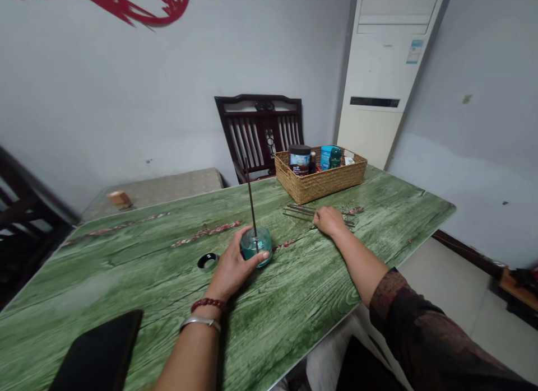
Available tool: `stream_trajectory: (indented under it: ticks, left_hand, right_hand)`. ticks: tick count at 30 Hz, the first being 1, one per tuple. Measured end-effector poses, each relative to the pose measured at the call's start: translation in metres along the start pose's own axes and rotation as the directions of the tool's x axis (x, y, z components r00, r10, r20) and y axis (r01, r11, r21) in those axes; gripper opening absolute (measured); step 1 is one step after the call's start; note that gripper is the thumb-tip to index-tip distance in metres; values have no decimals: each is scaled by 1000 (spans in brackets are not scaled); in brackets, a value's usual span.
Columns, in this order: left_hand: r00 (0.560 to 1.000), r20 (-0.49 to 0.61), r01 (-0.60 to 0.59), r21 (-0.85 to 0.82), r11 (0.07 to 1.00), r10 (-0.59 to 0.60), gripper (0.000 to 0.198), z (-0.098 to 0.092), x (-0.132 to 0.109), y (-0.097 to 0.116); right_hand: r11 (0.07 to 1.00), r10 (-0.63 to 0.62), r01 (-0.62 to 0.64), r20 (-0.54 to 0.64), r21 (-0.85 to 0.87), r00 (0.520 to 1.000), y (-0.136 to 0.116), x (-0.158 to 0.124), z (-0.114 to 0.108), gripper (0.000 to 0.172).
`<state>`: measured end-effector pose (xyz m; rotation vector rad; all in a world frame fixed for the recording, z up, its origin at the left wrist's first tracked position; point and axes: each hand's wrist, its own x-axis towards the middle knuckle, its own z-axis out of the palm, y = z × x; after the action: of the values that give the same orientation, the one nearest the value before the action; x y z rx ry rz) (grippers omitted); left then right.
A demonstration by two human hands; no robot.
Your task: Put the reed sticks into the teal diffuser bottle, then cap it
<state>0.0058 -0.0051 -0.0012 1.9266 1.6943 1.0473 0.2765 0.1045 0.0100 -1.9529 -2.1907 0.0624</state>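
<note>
My left hand is closed round a teal glass diffuser bottle standing on the table, with the thumb in front and the fingers behind. One long dark reed stick rises out of it, leaning slightly left. To the right, several more dark reed sticks lie loosely on the tabletop. Over them rests my right hand, its fingers curled and pinching at the sticks; the fingertips are partly hidden. A black ring-shaped cap lies just left of the bottle.
Beyond the sticks stands a woven basket with a dark jar and other containers. A black flat device lies at the near left of the green table. A dark wooden chair is behind the table.
</note>
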Motion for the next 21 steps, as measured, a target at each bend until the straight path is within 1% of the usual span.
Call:
stream_trajectory:
  ticks: [3, 5, 7, 8, 9, 10, 11, 12, 14, 15, 16, 17, 18, 19, 21]
  left_hand:
    - [1000, -8, 0, 3, 1000, 0, 74, 0, 0, 0]
    - [1000, -11, -4, 2, 1000, 4, 75, 1, 0, -1]
    - [1000, -16, -16, -5, 1000, 16, 75, 1, 0, -2]
    - [999, -21, -24, -9, 1000, 24, 74, 1, 0, -2]
    - [999, -27, -31, -15, 999, 30, 74, 2, 0, -3]
    - [999, -29, -36, -21, 999, 35, 73, 2, 0, -3]
    - [999, -29, -40, -27, 999, 39, 73, 2, 0, -4]
    - [999, -29, -42, -33, 999, 41, 73, 2, 0, -4]
    - [999, -27, -47, -40, 998, 46, 72, 3, 0, -5]
    - [998, -28, -50, -42, 998, 49, 73, 3, 0, -5]
    - [998, -32, -52, -44, 998, 50, 73, 3, 0, -5]
    - [998, -35, -53, -48, 997, 51, 73, 3, 0, -4]
    - [998, -35, -53, -53, 997, 51, 73, 3, 0, -4]
    - [998, -35, -54, -60, 997, 52, 72, 3, 0, -3]
    - [998, -34, -51, -67, 996, 49, 72, 3, -1, -2]
  right_hand:
    - [1000, -30, 30, 16, 1, 999, -1, -3, -2, 24]
    - [999, -47, 48, -7, 19, 999, -3, -4, -6, 24]
    - [992, -58, 67, -89, 103, 994, -6, -5, -13, 23]
    - [980, -59, 86, -151, 178, 987, -8, -5, -18, 21]
    - [954, -56, 118, -222, 274, 974, -11, -5, -24, 18]
    - [908, -50, 164, -289, 385, 956, -14, -6, -32, 15]
    - [836, -43, 222, -343, 502, 938, -19, -6, -40, 13]
    - [731, -39, 285, -379, 620, 925, -25, -8, -48, 13]
    - [445, -54, 383, -403, 810, 914, -41, -12, -65, 17]
    - [300, -72, 406, -404, 863, 912, -50, -15, -72, 19]
    - [180, -94, 418, -408, 890, 908, -60, -18, -78, 21]
    - [95, -112, 427, -416, 899, 902, -71, -21, -83, 23]
    - [44, -128, 435, -426, 900, 895, -82, -24, -87, 24]
    - [19, -141, 441, -435, 897, 890, -92, -26, -88, 24]
    - [7, -159, 452, -446, 892, 881, -110, -27, -87, 24]
